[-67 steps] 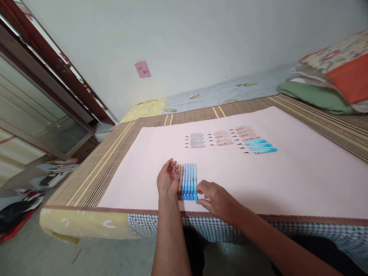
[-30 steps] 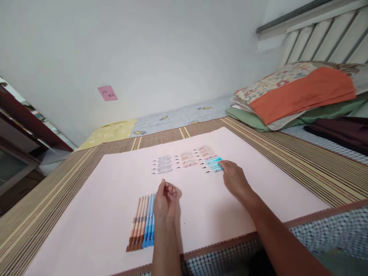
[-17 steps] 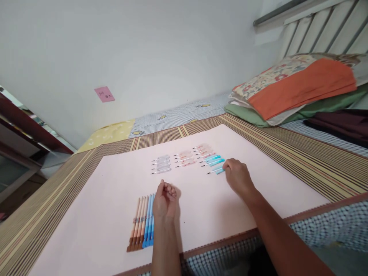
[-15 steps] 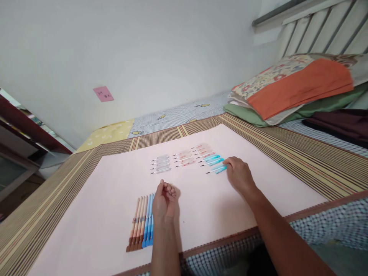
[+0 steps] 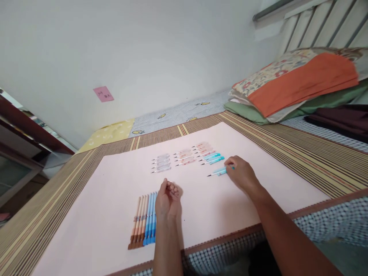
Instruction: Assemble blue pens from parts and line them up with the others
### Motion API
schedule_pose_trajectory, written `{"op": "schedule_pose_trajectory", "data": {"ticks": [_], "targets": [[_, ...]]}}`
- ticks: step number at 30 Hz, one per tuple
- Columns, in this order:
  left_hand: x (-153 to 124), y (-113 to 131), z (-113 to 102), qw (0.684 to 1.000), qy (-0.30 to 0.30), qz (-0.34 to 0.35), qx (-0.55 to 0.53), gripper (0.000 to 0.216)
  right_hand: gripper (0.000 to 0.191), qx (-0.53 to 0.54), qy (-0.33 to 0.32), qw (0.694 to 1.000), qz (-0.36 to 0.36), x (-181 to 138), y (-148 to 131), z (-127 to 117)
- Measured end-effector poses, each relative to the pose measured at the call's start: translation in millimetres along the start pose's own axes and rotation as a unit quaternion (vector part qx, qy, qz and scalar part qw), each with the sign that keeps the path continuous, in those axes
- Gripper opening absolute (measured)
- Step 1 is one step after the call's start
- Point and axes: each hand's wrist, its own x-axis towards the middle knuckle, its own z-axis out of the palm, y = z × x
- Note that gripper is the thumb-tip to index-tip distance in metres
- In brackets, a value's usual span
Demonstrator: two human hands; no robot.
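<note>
My right hand (image 5: 240, 171) pinches the rear end of a light-blue pen (image 5: 220, 172) with a clear barrel and a dark tip. The pen points left, at or just above the pink sheet (image 5: 201, 207); I cannot tell whether it touches. Just behind it lie more blue pens (image 5: 214, 159), beside pens with reddish marks (image 5: 203, 147). My left hand (image 5: 167, 199) rests palm up, fingers loosely curled and thumb apart, with nothing visible in it. It partly covers the row of blue pens (image 5: 150, 218), which lies beside brown-and-peach pens (image 5: 139, 222).
Clear grey pens (image 5: 161, 163) and orange-patterned pens (image 5: 184, 157) lie in groups toward the back of the sheet. A striped mat (image 5: 258, 134) surrounds the sheet. Folded cloths (image 5: 304, 86) are stacked at the back right, near the wall. A pink note (image 5: 103, 94) is on the wall.
My right hand has drawn the pinched blue pen slightly toward me and right, widening its gap from the other blue pens. My left hand stays almost in place.
</note>
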Motion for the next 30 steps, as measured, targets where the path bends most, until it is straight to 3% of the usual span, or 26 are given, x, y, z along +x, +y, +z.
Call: {"op": "schedule_pose_trajectory", "data": {"ticks": [6, 15, 18, 22, 25, 28, 30], "targets": [[2.9, -3.7, -2.4, 1.0, -0.001, -0.011, 0.001, 0.03, 0.023, -0.048, -0.084, 0.995, 0.036, 3.0, 2.3, 1.4], [2.5, -11.3, 0.0, 0.999, -0.004, -0.032, 0.003, 0.03, 0.027, -0.009, -0.138, 0.99, -0.002, 2.0, -12.4, 4.3], [3.1, -19.5, -1.6, 0.999, -0.023, -0.039, 0.018, 0.025, 0.026, 0.04, -0.119, 0.992, -0.033, 0.1, -20.4, 8.9], [0.8, -34.6, -0.6, 0.991, -0.061, -0.025, 0.119, 0.017, 0.022, 0.144, -0.101, 0.979, -0.1, -5.2, -41.2, 14.9], [-0.2, -42.5, 0.9, 0.987, -0.072, -0.015, 0.141, 0.025, 0.02, 0.235, -0.151, 0.95, -0.14, -13.8, -64.4, 19.7], [1.6, -43.5, 0.0, 0.99, -0.068, 0.0, 0.121, 0.02, 0.016, 0.294, -0.211, 0.921, -0.142, -21.5, -81.8, 24.8], [3.2, -41.6, -1.4, 0.992, -0.054, 0.01, 0.111, 0.016, 0.015, 0.298, -0.222, 0.919, -0.129, -22.2, -84.1, 26.7]]}}
